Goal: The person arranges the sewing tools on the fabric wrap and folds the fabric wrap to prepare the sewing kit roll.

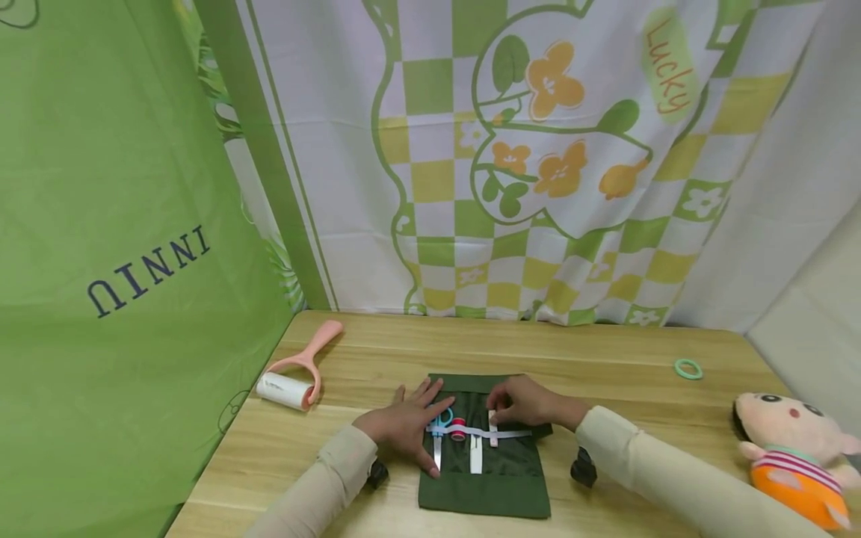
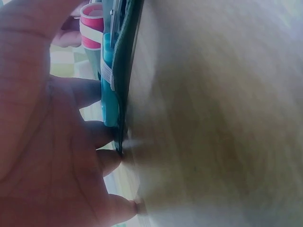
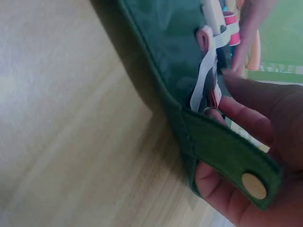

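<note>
A dark green fabric organizer (image 1: 484,499) lies unfolded on the table, a white elastic band (image 1: 514,434) across it. Tucked under the band are blue-handled scissors (image 1: 438,448), a red thread spool (image 1: 458,426), a white flat tool (image 1: 476,457) and a folded pink-and-white strip (image 3: 204,40). My left hand (image 1: 406,422) rests with spread fingers on the organizer's left edge, beside the scissors. With thumb and fingers my right hand (image 1: 525,400) pinches the strip's upper end. A green flap (image 3: 222,151) with a gold snap (image 3: 254,186) lies across that hand's fingers.
A pink-handled lint roller (image 1: 285,390) lies at the table's left. Toward the back right is a green ring (image 1: 688,368). A plush doll (image 1: 794,456) in orange sits at the right edge. Patterned curtain (image 1: 430,179) hangs behind the table.
</note>
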{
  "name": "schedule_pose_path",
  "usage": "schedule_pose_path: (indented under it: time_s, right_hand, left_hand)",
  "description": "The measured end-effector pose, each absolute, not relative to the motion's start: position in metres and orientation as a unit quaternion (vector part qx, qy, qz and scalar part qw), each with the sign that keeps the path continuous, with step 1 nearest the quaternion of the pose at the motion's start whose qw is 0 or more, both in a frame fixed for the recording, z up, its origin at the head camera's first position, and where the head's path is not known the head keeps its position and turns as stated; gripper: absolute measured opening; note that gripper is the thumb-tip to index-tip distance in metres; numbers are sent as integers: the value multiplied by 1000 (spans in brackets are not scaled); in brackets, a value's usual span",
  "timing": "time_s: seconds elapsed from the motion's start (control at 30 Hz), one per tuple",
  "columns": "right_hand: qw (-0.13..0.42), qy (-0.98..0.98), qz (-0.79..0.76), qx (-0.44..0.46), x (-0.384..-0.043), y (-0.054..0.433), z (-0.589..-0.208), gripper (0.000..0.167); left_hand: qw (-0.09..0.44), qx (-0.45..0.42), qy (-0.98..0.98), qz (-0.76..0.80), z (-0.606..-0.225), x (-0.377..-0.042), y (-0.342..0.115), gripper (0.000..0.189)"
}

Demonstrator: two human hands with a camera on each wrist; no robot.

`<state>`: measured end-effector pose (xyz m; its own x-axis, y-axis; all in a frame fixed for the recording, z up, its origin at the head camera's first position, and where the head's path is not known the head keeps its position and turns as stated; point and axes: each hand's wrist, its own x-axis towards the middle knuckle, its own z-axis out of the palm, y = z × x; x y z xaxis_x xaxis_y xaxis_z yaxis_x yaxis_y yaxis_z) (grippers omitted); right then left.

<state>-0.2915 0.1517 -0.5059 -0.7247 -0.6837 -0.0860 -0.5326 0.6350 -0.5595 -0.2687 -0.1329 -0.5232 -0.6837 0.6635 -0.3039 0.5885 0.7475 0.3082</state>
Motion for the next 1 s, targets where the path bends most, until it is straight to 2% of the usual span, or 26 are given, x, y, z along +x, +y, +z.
schedule_pose_path:
  time_s: [0.17,0.53,0.83,1.0]
  right_hand:
    - [164,900,-227,-334,-293,150,-507,22]
    - [215,884,-247,-335,-301,148,-507,23]
    - [182,890,-254,-332,-305,150,-508,22]
    - [187,889,-254,-332,-306,148,-510,16]
  left_hand:
    - [196,348,912,92,-523,-268,-131,123]
    - [200,343,914,91,-522,-267,-131,122]
    - [196,347,912,94,-525,-268,-131,123]
    - [201,340,914,94,-524,-268,-132,123]
